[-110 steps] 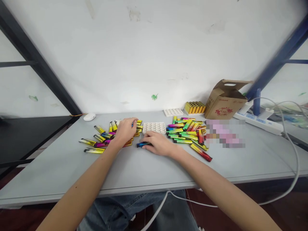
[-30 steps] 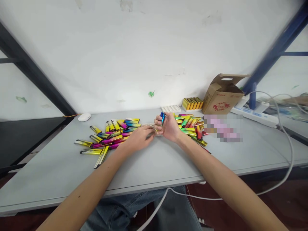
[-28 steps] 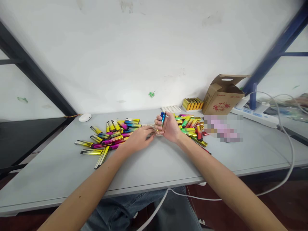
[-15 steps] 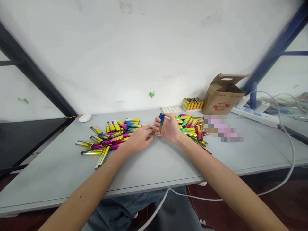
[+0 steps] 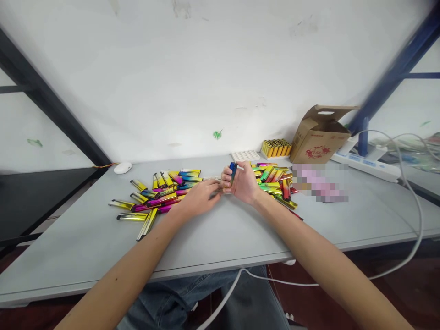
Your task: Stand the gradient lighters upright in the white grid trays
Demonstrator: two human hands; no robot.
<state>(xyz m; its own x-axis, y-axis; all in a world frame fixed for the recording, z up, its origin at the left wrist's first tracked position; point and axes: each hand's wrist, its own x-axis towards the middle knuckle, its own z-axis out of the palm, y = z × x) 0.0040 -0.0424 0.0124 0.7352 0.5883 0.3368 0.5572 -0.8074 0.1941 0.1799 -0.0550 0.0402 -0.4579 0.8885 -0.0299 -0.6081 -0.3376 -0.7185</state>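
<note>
My right hand (image 5: 243, 183) is closed around a shiny blue lighter-shaped case (image 5: 233, 170), held upright with its dark blue end above the fingers. My left hand (image 5: 202, 197) is close beside it, its fingers bent and pinched together near the lower end of the case. What sits between those left fingertips is hidden. To the left lies a loose pile of shiny yellow, magenta and blue cases (image 5: 163, 199), many with black ends. Another pile of yellow, green and red cases (image 5: 271, 185) lies right of my right hand, partly covered by it.
At the back, a white tray with holes (image 5: 245, 156) stands beside a rack of upright gold cases (image 5: 277, 148). An open cardboard box (image 5: 318, 142), a white power strip (image 5: 369, 165) and a pixelated pink item (image 5: 318, 182) are at the right. A white rounded device (image 5: 123, 167) lies far left.
Almost nothing differs. The blue case in my right hand has tilted or turned very slightly, and the whole view has shifted a little.
</note>
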